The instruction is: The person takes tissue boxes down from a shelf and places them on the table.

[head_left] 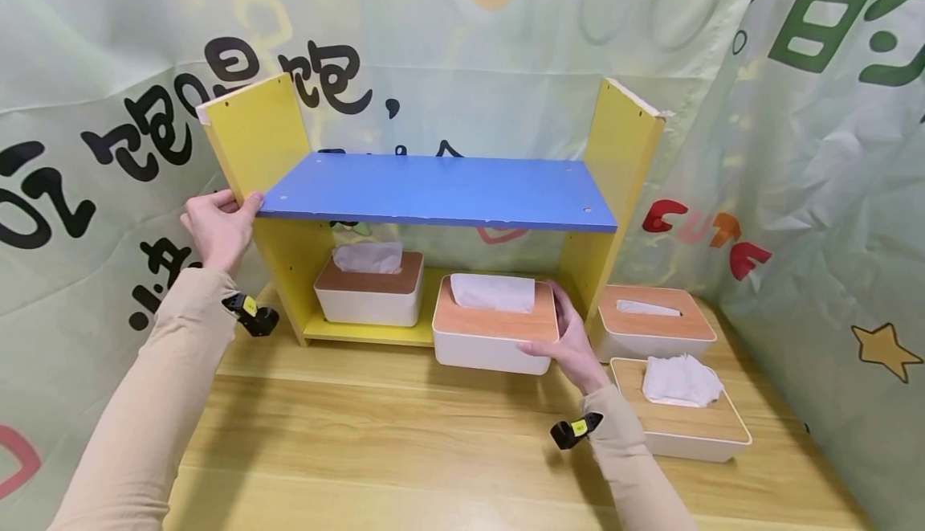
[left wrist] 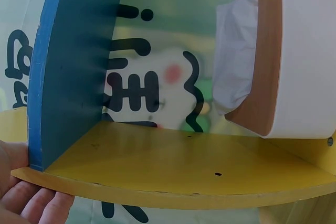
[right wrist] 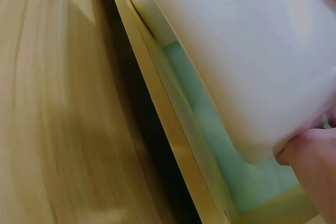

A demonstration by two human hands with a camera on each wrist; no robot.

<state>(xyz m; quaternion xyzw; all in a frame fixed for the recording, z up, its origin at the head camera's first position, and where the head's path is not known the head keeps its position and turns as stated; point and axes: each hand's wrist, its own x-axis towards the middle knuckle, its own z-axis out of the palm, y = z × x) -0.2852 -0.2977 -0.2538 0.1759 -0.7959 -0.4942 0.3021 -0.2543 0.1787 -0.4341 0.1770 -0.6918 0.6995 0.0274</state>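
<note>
A small shelf unit has yellow side panels (head_left: 625,145) and a blue middle board (head_left: 441,185). My left hand (head_left: 220,230) grips the left panel's front edge where the blue board meets it; in the left wrist view the thumb is inside and the fingers (left wrist: 39,203) are outside. With my right hand (head_left: 574,346) I hold a white tissue box (head_left: 491,350) with a wooden lid by its right end. The box is at the front of the lower compartment, raised off the yellow bottom board in the right wrist view. Another tissue box (head_left: 368,306) sits in that compartment's left part.
Right of the shelf, a wooden-lidded tissue box (head_left: 650,346) stands beside the panel, and another tissue box (head_left: 694,443) lies nearer me. All stand on a wood-grain table (head_left: 347,451). A printed cloth (head_left: 448,57) hangs close behind and at both sides.
</note>
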